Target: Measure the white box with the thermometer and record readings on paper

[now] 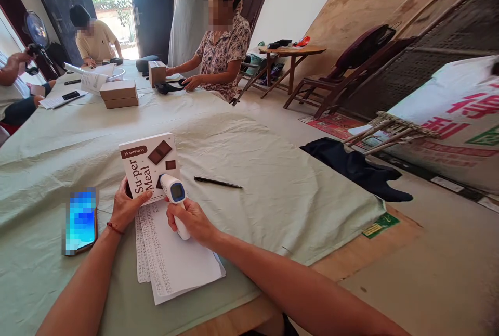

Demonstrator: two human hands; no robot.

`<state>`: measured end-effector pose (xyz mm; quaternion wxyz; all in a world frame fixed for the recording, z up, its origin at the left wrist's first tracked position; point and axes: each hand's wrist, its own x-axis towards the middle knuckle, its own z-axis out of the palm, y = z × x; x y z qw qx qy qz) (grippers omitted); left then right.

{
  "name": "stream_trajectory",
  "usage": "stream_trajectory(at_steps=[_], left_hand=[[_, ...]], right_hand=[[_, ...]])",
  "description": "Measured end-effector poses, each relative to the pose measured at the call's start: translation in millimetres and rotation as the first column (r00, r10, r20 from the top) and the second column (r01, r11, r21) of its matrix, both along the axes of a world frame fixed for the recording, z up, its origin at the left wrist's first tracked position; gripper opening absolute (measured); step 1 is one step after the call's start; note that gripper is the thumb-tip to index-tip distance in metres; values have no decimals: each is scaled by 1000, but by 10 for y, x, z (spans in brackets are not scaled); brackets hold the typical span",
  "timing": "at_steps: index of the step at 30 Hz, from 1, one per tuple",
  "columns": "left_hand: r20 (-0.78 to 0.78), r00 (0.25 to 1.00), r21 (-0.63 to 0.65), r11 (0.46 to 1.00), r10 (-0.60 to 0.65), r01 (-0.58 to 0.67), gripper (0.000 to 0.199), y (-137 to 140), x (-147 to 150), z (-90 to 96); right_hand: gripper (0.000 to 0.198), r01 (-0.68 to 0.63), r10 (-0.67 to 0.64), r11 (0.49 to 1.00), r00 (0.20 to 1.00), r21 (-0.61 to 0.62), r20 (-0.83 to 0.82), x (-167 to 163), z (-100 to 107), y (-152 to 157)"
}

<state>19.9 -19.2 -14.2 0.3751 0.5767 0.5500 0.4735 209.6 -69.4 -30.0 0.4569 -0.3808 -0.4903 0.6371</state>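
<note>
My left hand (129, 204) grips the lower left side of a white box (156, 141) printed "NutriMotion Su-per Meal" with chocolate pieces. The box is held upright, its front facing me. In my right hand (193, 221) is a white infrared thermometer (180, 228) with a blue-rimmed screen (178, 192). Its front end is at the box's face; whether it touches I cannot tell. Beneath both hands lie printed sheets of paper (187, 268). A black pen (218, 182) rests to the right of the box, and a phone (80, 221) with a lit screen lies to the left.
A pale green cloth (265, 221) covers the table. Farther back are brown cardboard boxes (119, 94), papers (93, 82) and several people, one in a patterned shirt (226, 47). On the right stand a round wooden table (293, 51), a chair (331, 84) and a dark garment (358, 167).
</note>
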Motion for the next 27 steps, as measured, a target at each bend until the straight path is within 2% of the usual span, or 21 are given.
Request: stream_trajectory(at_steps=[8,16,20,27], left_hand=[[-20,1000,-8,1000,4,-4,68,-5,11,12],[-7,1000,-7,1000,5,-5,71,4,-3,-18],[5,1000,0,1000,13,-13,72,4,-5,-31],[3,991,117,985,131,-130,69,64,-154,-30]], right_hand=[[24,12,-12,1000,996,3,84,-19,-52,-31],[25,-5,8,999,996,-34,91,-25,-10,-55],[22,-40,41,999,996,-11,82,-2,-5,-67],[29,-33,34,999,998,-7,57,32,-16,-61]])
